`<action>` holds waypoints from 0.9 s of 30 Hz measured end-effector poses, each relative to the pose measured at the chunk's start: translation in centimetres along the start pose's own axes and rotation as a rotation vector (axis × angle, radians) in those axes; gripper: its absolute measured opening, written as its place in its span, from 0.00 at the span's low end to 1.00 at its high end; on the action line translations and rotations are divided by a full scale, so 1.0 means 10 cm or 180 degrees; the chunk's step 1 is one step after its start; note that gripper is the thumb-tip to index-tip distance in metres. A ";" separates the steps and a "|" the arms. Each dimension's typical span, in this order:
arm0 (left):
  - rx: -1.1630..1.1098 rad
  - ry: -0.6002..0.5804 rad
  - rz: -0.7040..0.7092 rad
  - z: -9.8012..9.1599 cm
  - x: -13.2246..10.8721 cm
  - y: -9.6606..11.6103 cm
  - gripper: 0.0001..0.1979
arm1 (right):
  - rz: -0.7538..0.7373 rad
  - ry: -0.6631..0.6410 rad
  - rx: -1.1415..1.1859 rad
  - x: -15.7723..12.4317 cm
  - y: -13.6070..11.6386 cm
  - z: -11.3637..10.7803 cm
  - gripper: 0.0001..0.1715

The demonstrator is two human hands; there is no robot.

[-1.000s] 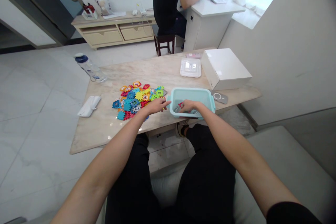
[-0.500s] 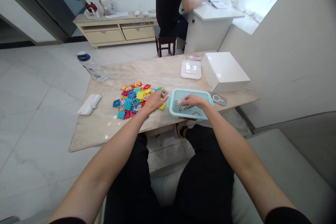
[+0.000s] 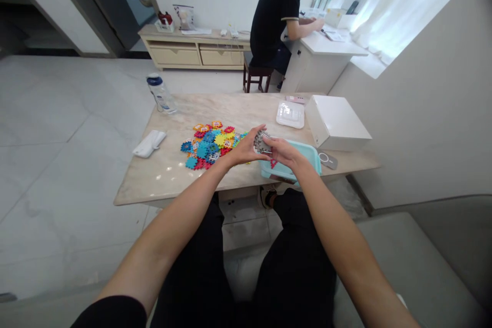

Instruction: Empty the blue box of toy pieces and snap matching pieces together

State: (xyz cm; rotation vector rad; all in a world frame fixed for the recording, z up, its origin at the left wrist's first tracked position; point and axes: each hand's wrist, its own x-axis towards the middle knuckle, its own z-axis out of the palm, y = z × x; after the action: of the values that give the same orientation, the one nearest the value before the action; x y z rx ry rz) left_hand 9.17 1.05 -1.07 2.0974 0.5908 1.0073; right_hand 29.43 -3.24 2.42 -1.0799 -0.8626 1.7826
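So going left to right on the worktop (image 3: pixel 169 174): a white cloth (image 3: pixel 149 143) is lying near the left edge, a bottle (image 3: pixel 161 94) is standing further back, and a bright pile (image 3: pixel 209 144) of toothed plastic tiles is sitting mid-worktop.

Just right of that pile, the left hand (image 3: pixel 246 148) and right hand (image 3: pixel 285 151) are meeting fingertip to fingertip, both gripping a grey piece (image 3: pixel 262 142). It's sitting right between them, lifted off the worktop and hovering over the near-left corner of the teal tub (image 3: pixel 309 156). Left hand is curling around its left side, right hand is pinching its right side, so neither is really nearer. It's looking squarish with no clear long axis, grey with toothed edges and pale window-like bits, maybe a few tiles stacked together, too small to tell. A red bit is poking out under the right hand; can't tell if it's held or lying in the tub.

Further right and back, a clear lid (image 3: pixel 291 114) and a white box (image 3: pixel 338 123) are sitting. Another person (image 3: pixel 279 15) is working at a desk way behind.
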 end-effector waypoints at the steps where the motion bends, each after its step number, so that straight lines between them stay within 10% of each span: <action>1: 0.0004 0.0063 0.0001 -0.05 -0.03 0.02 0.58 | 0.0008 -0.0053 0.0027 0.05 0.03 0.09 0.11; 12: 0.0520 0.0640 -0.0813 -0.62 -0.40 0.16 0.34 | 0.0181 0.0173 -0.0185 0.39 0.21 1.01 0.13; 20: 0.0650 0.1147 -0.0943 -0.95 -0.77 -0.10 0.37 | 0.0118 0.0114 -0.0378 0.80 0.35 1.48 0.08; 27: 0.1053 0.0974 -0.1732 -1.42 -1.34 -0.33 0.17 | -0.0180 0.1359 -0.1158 1.25 0.42 1.52 0.14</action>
State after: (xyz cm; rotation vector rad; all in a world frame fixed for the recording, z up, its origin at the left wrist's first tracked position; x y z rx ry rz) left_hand -10.44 0.18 -3.81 1.8873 1.4758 0.9541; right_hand 11.00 4.64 0.60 -1.5820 -0.9541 1.3013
